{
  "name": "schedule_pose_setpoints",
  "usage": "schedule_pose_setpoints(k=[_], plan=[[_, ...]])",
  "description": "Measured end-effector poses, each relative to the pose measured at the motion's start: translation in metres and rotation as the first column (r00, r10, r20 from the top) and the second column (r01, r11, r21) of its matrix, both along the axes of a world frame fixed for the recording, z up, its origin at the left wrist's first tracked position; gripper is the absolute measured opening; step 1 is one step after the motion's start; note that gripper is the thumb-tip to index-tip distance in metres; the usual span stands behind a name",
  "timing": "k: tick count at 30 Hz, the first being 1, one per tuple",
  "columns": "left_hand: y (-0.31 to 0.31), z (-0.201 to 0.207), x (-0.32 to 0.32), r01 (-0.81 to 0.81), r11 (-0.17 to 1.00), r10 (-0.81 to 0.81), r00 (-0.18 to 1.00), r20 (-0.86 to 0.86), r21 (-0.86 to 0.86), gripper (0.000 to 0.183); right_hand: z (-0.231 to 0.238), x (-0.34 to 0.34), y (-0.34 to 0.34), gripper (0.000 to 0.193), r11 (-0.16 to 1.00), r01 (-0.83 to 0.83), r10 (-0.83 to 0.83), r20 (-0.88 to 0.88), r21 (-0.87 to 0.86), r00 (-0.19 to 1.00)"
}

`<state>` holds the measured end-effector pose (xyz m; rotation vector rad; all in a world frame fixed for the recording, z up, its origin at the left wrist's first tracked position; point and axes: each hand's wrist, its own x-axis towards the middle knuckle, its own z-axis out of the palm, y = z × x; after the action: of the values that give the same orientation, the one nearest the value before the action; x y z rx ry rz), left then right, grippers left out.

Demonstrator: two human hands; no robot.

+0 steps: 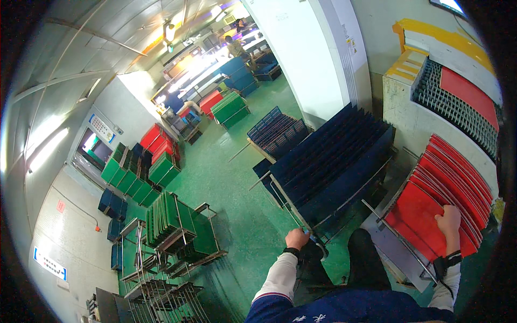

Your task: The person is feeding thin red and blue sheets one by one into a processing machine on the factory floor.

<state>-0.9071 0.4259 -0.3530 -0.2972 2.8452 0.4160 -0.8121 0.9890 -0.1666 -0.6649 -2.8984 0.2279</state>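
My right hand (448, 219) reaches into a rack of upright red panels (417, 215) on my right, its fingers curled at the edge of one panel. Other red panels stand close together behind that hand. My left hand (298, 238) is closed beside the near corner of a metal rack holding dark blue panels (336, 161). What its fingers hold is too small to make out. A dark band circles each wrist, and a cord runs from the right one.
A conveyor machine (455, 81) with rows of rollers and a red panel on it stands at the right. Racks of green panels (167, 220) sit to the left on the green floor (237, 199). A white cabinet (301, 54) rises ahead; people work far back.
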Motion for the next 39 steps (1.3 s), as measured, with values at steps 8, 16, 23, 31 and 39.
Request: schedule_pose_setpoints(k=[8,16,23,31,39], plan=[[-0.001,0.0,0.0003,-0.012,1.0,0.013,0.999,0.046,-0.011,0.045,-0.0006,-0.0006,-0.001,0.031,1.0,-0.006,0.006,0.014,-0.018,1.0],[-0.0003,0.0002,-0.0013,-0.019,1.0,0.019,0.999,0.051,-0.001,0.044,-0.0044,0.0004,0.0022,0.029,1.0,-0.026,0.026,-0.027,0.013,0.999],[0.0019,0.0039,-0.0008,-0.011,1.0,0.011,0.999,0.052,0.006,0.046,-0.0082,0.0005,0.0054,0.029,1.0,-0.003,0.003,-0.026,0.002,1.0],[-0.001,-0.0012,0.0005,-0.004,1.0,0.004,1.0,0.016,-0.009,0.047,-0.0011,0.0008,-0.0005,0.03,1.0,-0.001,0.001,-0.018,0.003,1.0],[0.0008,0.0028,0.001,-0.017,1.0,0.017,1.0,0.019,0.001,0.047,0.0007,0.0004,-0.0015,0.03,1.0,-0.003,0.003,-0.007,0.009,1.0]])
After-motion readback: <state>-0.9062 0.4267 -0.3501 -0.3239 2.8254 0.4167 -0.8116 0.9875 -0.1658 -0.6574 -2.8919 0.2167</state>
